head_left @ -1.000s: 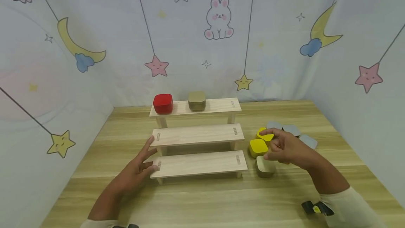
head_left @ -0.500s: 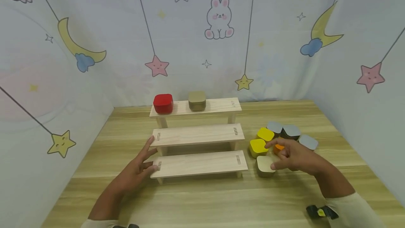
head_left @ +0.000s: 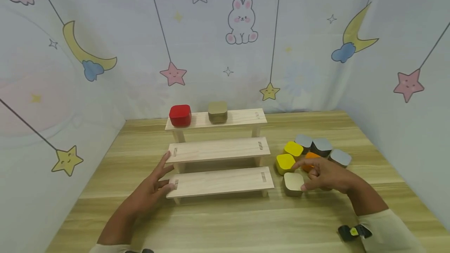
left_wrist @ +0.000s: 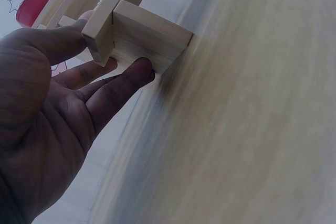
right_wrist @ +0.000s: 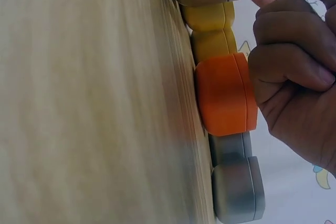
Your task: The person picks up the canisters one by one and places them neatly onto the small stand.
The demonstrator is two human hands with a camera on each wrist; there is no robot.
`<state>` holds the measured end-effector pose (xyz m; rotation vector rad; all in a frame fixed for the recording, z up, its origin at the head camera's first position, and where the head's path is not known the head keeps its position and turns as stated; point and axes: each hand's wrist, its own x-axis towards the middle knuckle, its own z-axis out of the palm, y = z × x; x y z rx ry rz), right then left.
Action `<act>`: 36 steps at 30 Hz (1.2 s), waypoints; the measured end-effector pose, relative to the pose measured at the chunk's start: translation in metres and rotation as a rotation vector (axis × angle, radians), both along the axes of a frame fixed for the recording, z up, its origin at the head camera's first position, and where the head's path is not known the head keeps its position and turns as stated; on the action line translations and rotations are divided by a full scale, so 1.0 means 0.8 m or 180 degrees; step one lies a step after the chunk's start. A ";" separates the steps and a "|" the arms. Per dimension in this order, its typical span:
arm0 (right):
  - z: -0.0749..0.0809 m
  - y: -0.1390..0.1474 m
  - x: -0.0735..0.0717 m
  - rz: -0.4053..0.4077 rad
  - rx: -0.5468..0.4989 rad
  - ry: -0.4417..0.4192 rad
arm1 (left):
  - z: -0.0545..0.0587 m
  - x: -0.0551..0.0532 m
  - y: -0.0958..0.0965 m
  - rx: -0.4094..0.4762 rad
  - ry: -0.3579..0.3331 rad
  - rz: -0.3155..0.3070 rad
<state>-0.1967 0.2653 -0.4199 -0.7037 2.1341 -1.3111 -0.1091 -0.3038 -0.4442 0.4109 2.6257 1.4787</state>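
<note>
A three-tier stepped wooden rack [head_left: 218, 182] stands mid-table. My left hand [head_left: 149, 192] holds its left end, thumb on the lowest tier and index finger at the middle one; the left wrist view shows other fingertips against the leg [left_wrist: 152, 30]. My right hand [head_left: 327, 175] is over a beige rounded box [head_left: 293, 181], thumb tip by its near right edge and index finger reaching to its far side. Its remaining fingers are curled. Beyond lie two yellow boxes [head_left: 285, 163] and an orange box [right_wrist: 223, 95], partly hidden by the hand in the head view.
On the top tier sit a red box [head_left: 180, 115] at the left end and an olive box [head_left: 217, 112] near the middle. Several grey boxes [head_left: 321, 145] cluster behind the orange one. A curtain [head_left: 211, 50] with printed rabbits and stars encloses the table.
My right hand has drawn back from above the yellow boxes toward the beige box, uncovering the orange box. My left hand keeps its place on the rack.
</note>
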 end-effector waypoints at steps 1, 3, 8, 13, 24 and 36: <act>0.000 0.000 0.000 0.0013 0.0015 0.0020 | 0.000 0.000 0.000 -0.0008 -0.0007 0.0013; -0.001 0.001 -0.001 0.0046 0.0033 0.0059 | -0.001 0.000 0.000 -0.0022 -0.0013 0.0029; -0.003 0.002 -0.002 0.0147 0.0050 0.0185 | 0.001 0.000 0.001 -0.0006 0.0008 0.0021; -0.006 0.004 -0.004 0.0182 0.0086 0.0285 | 0.002 0.000 0.000 -0.0012 0.0005 0.0008; -0.012 0.004 -0.005 0.0312 0.0116 0.0131 | -0.003 0.001 -0.001 -0.0023 0.0058 -0.0021; -0.010 -0.002 0.000 0.0260 0.0249 0.0305 | -0.004 -0.001 -0.002 -0.0011 0.0068 -0.0035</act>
